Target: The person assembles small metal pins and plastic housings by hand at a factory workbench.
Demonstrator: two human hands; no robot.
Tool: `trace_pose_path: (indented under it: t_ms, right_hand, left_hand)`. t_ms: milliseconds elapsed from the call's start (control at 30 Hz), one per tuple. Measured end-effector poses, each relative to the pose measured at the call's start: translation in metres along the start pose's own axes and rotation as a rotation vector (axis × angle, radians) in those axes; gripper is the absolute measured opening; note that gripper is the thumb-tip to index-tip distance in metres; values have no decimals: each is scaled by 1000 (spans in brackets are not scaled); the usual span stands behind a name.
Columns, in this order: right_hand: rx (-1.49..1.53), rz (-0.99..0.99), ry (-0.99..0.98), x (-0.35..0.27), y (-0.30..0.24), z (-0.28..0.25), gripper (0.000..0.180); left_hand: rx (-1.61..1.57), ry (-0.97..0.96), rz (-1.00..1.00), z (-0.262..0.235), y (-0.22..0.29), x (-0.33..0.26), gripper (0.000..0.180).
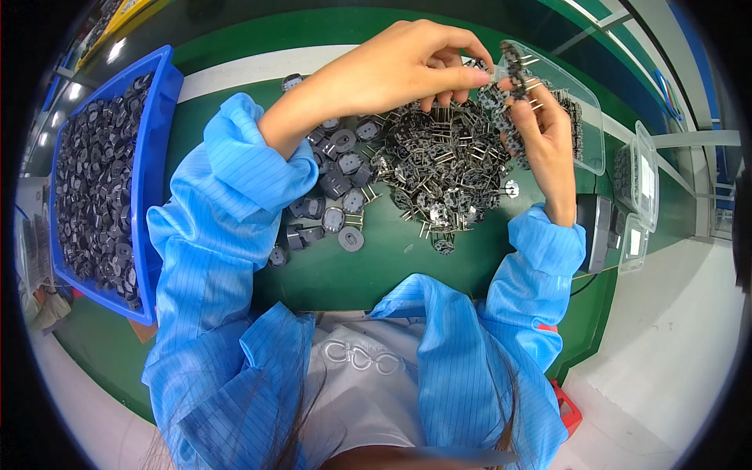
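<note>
My right hand grips a row of dark plastic pin parts, their metal pins sticking out to the right. Beside it, the thumb and forefinger of my left hand are pinched together close to that row; whatever lies between the fingertips is too small to make out. Under both hands spreads a heap of black parts with metal pins on the green tabletop. Grey plastic housings, some round, lie loose to the left of the heap, partly behind my left forearm.
A blue crate full of dark round parts stands at the left. Behind my right hand is a clear plastic box holding similar parts. A black device and smaller clear boxes sit at the right edge.
</note>
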State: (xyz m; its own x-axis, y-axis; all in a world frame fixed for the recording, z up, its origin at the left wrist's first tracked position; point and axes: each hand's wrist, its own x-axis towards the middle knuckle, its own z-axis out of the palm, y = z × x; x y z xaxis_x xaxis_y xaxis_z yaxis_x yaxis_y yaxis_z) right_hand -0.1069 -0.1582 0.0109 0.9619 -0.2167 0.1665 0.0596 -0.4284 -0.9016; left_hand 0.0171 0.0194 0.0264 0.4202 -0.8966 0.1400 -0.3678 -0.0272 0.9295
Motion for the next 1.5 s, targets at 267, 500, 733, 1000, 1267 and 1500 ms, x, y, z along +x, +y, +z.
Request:
trace_pose_path:
  t_ms: [267, 500, 733, 1000, 1267, 1500]
  right_hand:
    - [8, -145, 245, 4, 5, 23, 22]
    - [-332, -328, 336, 3, 0, 22, 24]
    - [-586, -507, 479, 1, -3, 19, 28]
    - [181, -357, 873, -3, -7, 11, 21]
    - [-645, -566, 587, -1, -4, 20, 27]
    - [-526, -555, 462, 2, 2, 11, 27]
  left_hand:
    - [-190, 49, -41, -11, -18, 1, 26]
    - [-180, 141, -27, -10, -25, 7, 31]
    - [-150, 181, 32, 1, -19, 8, 34]
    - [-318, 104, -21, -5, -8, 6, 24]
    - [-229, 178, 49, 3, -21, 6, 31]
    - [-237, 132, 125, 3, -12, 6, 32]
